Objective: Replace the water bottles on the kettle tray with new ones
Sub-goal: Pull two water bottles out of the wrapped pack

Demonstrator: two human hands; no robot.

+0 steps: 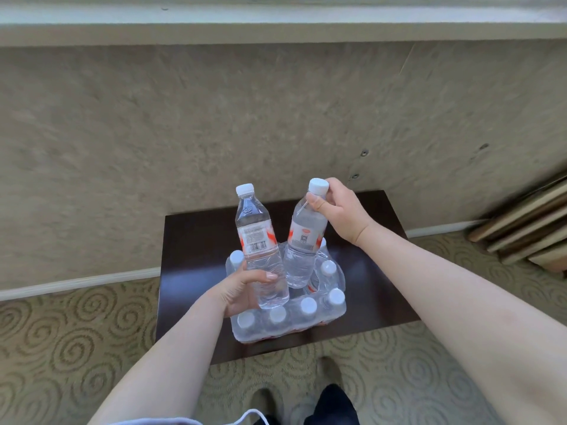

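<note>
My left hand (244, 291) grips the lower body of a clear water bottle (256, 237) with a white cap and a red-and-white label, held upright above the pack. My right hand (339, 210) pinches the neck just under the white cap of a second water bottle (303, 240), which hangs slightly tilted with its base over the pack. Below both sits a shrink-wrapped pack of water bottles (288, 317) with several white caps showing, its plastic torn open at the middle. No kettle tray is in view.
The pack rests on a low dark brown table (196, 237) against a beige textured wall. Patterned carpet surrounds it. Stacked wooden slats (527, 228) lean at the right. My feet (329, 403) show at the bottom edge.
</note>
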